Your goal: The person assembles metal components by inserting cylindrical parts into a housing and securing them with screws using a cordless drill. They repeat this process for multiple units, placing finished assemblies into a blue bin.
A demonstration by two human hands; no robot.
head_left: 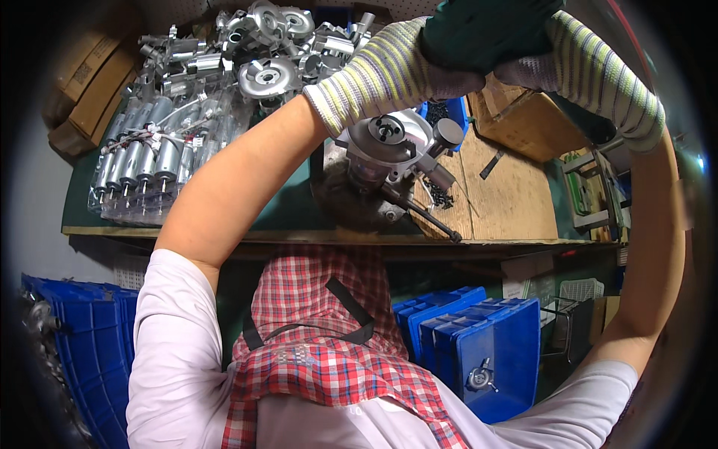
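My left hand (441,75) and my right hand (535,67) are raised together at the top of the view, in knit gloves with yellow, white and grey stripes. A dark green mass (490,34) spans both hands; I cannot make out whether it is glove coating or something held. The fingers are mostly hidden there. Below them on the bench stands a silver metal housing (393,142) with a round hub and side cylinders, seated on a dark round fixture (351,198). A dark lever (426,215) sticks out from the fixture toward the bench's front edge.
Small silver motors (142,165) stand in clear plastic trays at left, with metal castings (269,75) piled behind. A blue bin (456,112) of black screws, a cardboard box (523,123) and a wooden board (516,198) are at right. Blue crates (479,352) stand below the bench.
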